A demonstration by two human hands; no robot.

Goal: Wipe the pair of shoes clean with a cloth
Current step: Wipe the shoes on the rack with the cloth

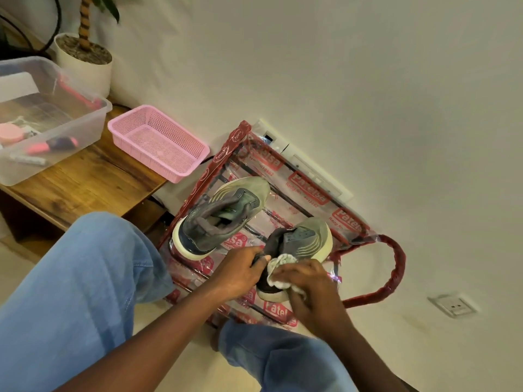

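Gripping the heel collar of the nearer shoe (pixel 305 241), the left hand (pixel 240 271) has its fingers curled over the dark opening, with the thumb laid along the rim. Just beside it, the right hand (pixel 311 281) holds a bunched pale cloth (pixel 278 268) in curled fingers. It presses the cloth against the shoe's side close to the heel, above the white sole. This grey-green trainer points its toe away from the person and to the right.

The other shoe (pixel 220 216) of the pair sits apart from it to the left. It is upright and untouched, with its toe pointing away and its white heel toward the person. Both shoes rest on a plastic-wrapped frame (pixel 308 190), clear film printed with red labels over dark bars. A red-wrapped loop (pixel 396 267) curves out from the frame's right side. The frame stands close to a cream wall, with a white panel (pixel 308 168) just behind it and a wall socket (pixel 452 306) further right.

To the left, a wooden table (pixel 85 182) carries a pink mesh basket (pixel 128 147), one corner of which overhangs the table edge. It also carries a clear plastic tub (pixel 93 93) holding markers and small items. Behind the tub stands a white plant pot (pixel 87 77). The person's blue jeans (pixel 85 292) fill the lower part of the view on either side of the arms.
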